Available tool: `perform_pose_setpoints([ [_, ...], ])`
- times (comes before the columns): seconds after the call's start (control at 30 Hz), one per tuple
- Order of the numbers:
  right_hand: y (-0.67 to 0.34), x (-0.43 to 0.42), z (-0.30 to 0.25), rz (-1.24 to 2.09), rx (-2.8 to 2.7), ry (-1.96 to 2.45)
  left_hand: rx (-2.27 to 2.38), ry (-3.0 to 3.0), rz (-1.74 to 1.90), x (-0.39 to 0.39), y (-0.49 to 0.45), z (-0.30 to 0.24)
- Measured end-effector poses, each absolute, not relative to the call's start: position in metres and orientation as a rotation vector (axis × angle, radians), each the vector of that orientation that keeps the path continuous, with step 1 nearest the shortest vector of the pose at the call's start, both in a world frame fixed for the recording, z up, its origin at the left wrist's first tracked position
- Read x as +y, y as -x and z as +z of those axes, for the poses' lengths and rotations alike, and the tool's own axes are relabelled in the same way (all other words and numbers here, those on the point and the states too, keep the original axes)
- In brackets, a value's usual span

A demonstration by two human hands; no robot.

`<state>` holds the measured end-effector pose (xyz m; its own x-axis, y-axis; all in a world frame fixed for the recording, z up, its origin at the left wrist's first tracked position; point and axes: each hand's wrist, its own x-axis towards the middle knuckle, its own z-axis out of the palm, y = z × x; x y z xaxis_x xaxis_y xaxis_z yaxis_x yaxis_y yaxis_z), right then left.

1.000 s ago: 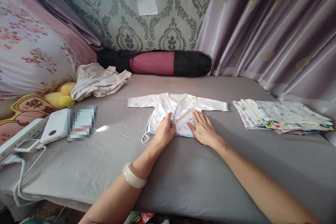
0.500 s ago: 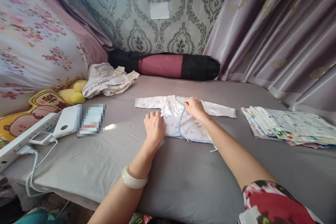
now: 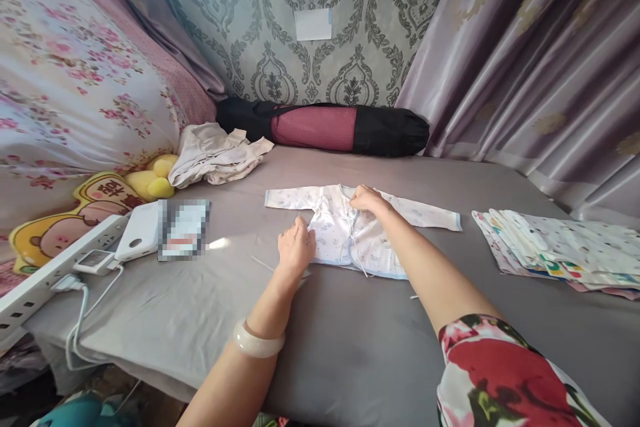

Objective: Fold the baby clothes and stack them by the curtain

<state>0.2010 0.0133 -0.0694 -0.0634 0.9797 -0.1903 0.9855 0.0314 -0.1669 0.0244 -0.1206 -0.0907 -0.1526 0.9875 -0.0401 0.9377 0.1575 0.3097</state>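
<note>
A white baby shirt (image 3: 333, 237) with pale blue trim and small prints lies spread on the grey bed sheet, both sleeves stretched out sideways. My left hand (image 3: 296, 245), with a pale bangle on its wrist, is closed at the shirt's left side edge, below the sleeve; its fingertips are partly hidden. Near the neckline, my right hand (image 3: 367, 199) has its fingers pressed together on the front panel by the blue trim. The right forearm covers part of the shirt's right side. Thin white ties hang at the front and lie beside the hem.
Folded printed baby clothes (image 3: 560, 247) are stacked at right. Crumpled light clothes (image 3: 217, 153) lie back left, by a yellow plush toy (image 3: 155, 177). A power strip (image 3: 55, 280), white power bank (image 3: 140, 232) and blurred phone-like item (image 3: 184, 230) are at left. A black-and-maroon bag (image 3: 320, 128) lies along the wall.
The view has shifted slightly, so things appear a little further right. My right hand has moved slightly left across the shirt's neckline. The left hand stays at the shirt's side.
</note>
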Motion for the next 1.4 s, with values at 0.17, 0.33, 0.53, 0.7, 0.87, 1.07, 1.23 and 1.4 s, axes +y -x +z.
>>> perform_pose_setpoints([
  [0.17, -0.201, 0.002, -0.08, -0.107, 2.371, -2.157, 2.246, -1.953, 0.258, -0.123, -0.027, -0.089],
  [0.33, -0.218, 0.002, -0.078, -0.292, 2.439, -2.176, 2.299, -2.076, 0.395, -0.126, -0.031, -0.088],
  [0.53, -0.251, 0.004, -0.075, -0.559, 2.554, -2.105, 1.983, -2.079, 0.637, -0.129, -0.056, -0.096],
  [0.7, -0.25, -0.005, -0.082, -0.54, 2.574, -1.955, 1.884, -2.006, 0.581, -0.129, -0.074, -0.098],
  [0.87, -0.242, -0.012, -0.08, -0.377, 2.469, -1.97, 1.853, -1.933, 0.546, -0.127, -0.076, -0.097],
  [1.07, -0.242, -0.019, -0.083, -0.337, 2.47, -2.041, 1.835, -1.858, 0.562, -0.124, -0.076, -0.099],
  [1.23, -0.231, -0.031, -0.102, -0.211, 2.526, -2.36, 1.901, -1.872, 0.538, -0.124, -0.077, -0.101],
  [1.4, -0.219, -0.04, -0.121, -0.04, 2.559, -2.414, 1.917, -1.962, 0.501, -0.127, -0.078, -0.103],
])
